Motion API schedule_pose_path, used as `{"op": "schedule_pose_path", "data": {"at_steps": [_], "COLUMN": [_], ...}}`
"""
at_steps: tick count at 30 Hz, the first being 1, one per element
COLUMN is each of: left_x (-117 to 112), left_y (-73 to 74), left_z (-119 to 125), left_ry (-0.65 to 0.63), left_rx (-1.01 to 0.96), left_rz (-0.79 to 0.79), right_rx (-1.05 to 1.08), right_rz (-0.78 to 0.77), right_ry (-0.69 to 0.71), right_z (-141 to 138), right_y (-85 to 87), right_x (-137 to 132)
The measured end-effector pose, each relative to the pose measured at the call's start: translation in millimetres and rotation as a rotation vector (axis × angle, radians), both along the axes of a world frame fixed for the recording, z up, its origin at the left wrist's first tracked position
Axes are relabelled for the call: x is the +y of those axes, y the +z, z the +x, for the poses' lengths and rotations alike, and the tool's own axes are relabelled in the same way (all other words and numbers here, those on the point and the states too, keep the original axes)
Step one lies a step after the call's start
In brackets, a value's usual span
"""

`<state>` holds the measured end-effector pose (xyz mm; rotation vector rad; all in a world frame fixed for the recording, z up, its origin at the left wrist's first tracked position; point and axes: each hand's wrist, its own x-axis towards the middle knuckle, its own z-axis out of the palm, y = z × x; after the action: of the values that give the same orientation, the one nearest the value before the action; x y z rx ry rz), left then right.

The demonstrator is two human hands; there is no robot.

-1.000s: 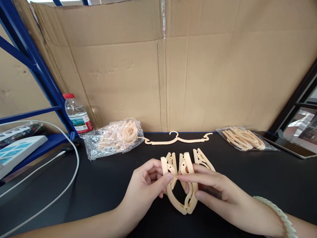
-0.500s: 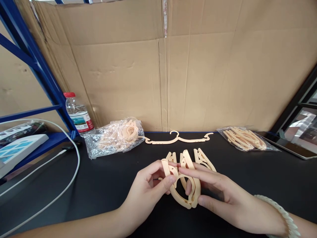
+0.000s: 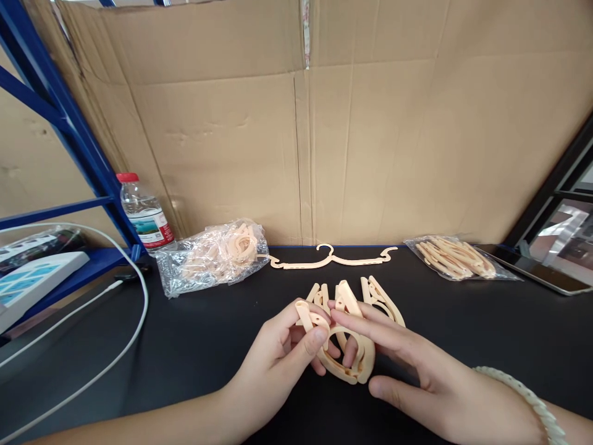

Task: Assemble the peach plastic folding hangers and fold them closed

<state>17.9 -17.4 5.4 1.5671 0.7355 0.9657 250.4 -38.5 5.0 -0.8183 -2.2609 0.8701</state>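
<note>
A cream folding hanger [image 3: 367, 357], folded into a rounded shape, is between my two hands. Thumb and fingers of my left hand [image 3: 271, 361] pinch the end of its left arm. My right hand [image 3: 419, 371] has its fingers over and behind the right arm, while the thumb sits slightly off the lower curve. Part of the hanger is covered by my fingers. Just behind lie more folded hangers [image 3: 389, 304], partly hidden. Farther back, an opened-out hanger [image 3: 309, 266] rests on the black table [image 3: 208, 334] with its hook toward the cardboard.
At the back left are a clear bag of hanger parts [image 3: 217, 253] and a water bottle [image 3: 147, 216]. Another bag of cream pieces [image 3: 456, 258] lies back right beside a tablet [image 3: 537, 271]. A white cable [image 3: 144, 296] loops across the left; cardboard [image 3: 370, 142] walls the back.
The left arm of the hanger has tilted and shifted slightly left in my left hand. My right thumb has come a little away from the hanger's lower curve.
</note>
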Motion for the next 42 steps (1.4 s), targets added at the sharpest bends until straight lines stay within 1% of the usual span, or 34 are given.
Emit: {"op": "schedule_pose_path", "data": {"at_steps": [6, 11, 16, 18, 22, 24, 27, 30, 34, 36, 38, 40, 42], "left_x": [2, 3, 5, 6, 5, 5, 6, 6, 6, 6, 5, 4, 4], "left_y": [3.2, 3.8, 4.6, 4.9, 4.4, 3.6, 2.1, 1.5, 3.8, 5.0, 5.1, 4.1, 3.2], "left_z": [-2, -3, -4, -4, -4, -4, -5, -6, -7, -7, -7, -6, -5], "left_ry": [-0.124, -0.154, -0.230, -0.222, -0.189, -0.167, -0.125, -0.097, -0.082, -0.091, -0.112, -0.132, -0.118], "left_rx": [-0.010, 0.012, -0.020, -0.030, -0.051, -0.056, -0.062, -0.059, -0.009, 0.014, 0.025, 0.025, 0.012], "left_rz": [-0.019, 0.011, -0.029, -0.042, -0.096, -0.124, -0.137, -0.104, -0.022, 0.010, 0.028, 0.026, -0.003], "right_rx": [-0.007, 0.009, 0.054, 0.099, 0.285, 0.312, 0.181, 0.060, 0.060, 0.042, 0.012, -0.002, 0.003], "right_rz": [-0.092, -0.161, -0.208, -0.240, -0.299, -0.309, -0.237, -0.149, -0.115, -0.070, -0.010, 0.040, 0.065], "right_ry": [-0.043, -0.034, -0.023, 0.005, 0.102, 0.090, 0.032, -0.006, -0.050, -0.071, -0.069, -0.032, -0.002], "right_z": [3, 5, 4, 2, -2, -3, -2, 0, 0, 0, 0, 0, -2], "right_y": [-3.1, -5.4, -4.3, -1.3, 5.3, 6.3, 4.6, 2.4, 2.0, 2.9, 4.9, 7.9, 10.7], "right_x": [2, 3, 4, 4, 4, 5, 7, 9, 9, 7, 4, 2, 0]}}
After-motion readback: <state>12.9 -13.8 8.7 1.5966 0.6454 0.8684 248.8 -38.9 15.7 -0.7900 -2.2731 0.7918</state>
